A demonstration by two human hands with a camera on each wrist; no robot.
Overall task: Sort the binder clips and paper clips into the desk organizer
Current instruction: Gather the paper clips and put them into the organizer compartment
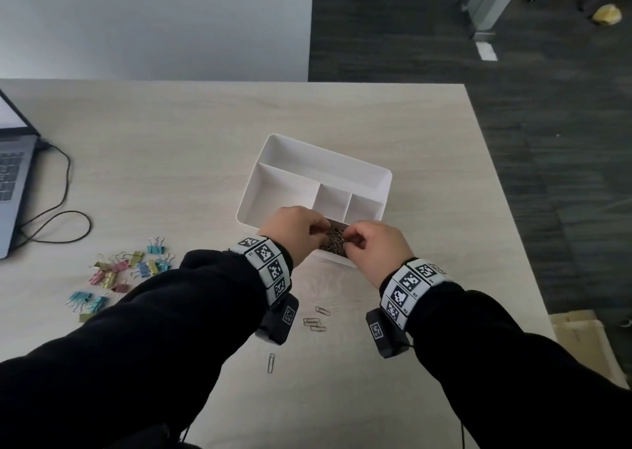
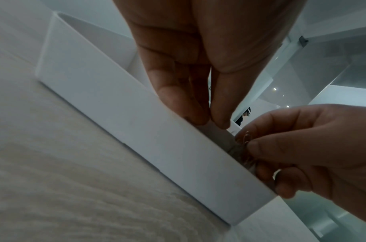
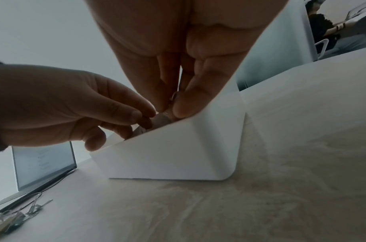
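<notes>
Loose paper clips [image 1: 315, 323]: a few lie on the bench [image 1: 178, 161] low in the centre of the head view, between the two forearms; one more lies apart, lower still.
Left hand [image 1: 297, 230]: just above centre, fingers curled down into the nearest compartment. In the left wrist view thumb and fingertips [image 2: 195, 114] press together at the rim; whether a clip sits between them cannot be told.
Right hand [image 1: 374, 246]: just right of the left hand, over the same compartment, fingers bunched. The left wrist view shows thin wire loops pinched in it, so it holds some paper clips.
Clip heap [image 1: 333, 239]: a dark tangle of paper clips fills the nearest compartment, between the two hands.
Binder clips [image 1: 128, 270]: a coloured scatter at the left middle of the frame, on the bench, well apart from the organizer.
Desk organizer [image 1: 384, 188]: white, centre of the frame; its long far compartment, the wide left one and the two small ones look bare.
Laptop [image 1: 13, 188]: left edge, with a dark cable looping beside it.
Step in hand: probably dropping or settling paper clips into the near compartment.
Next move: likely let go over the heap, gather the loose clips below, then start on the binder clips, which need a compartment of their own.
</notes>
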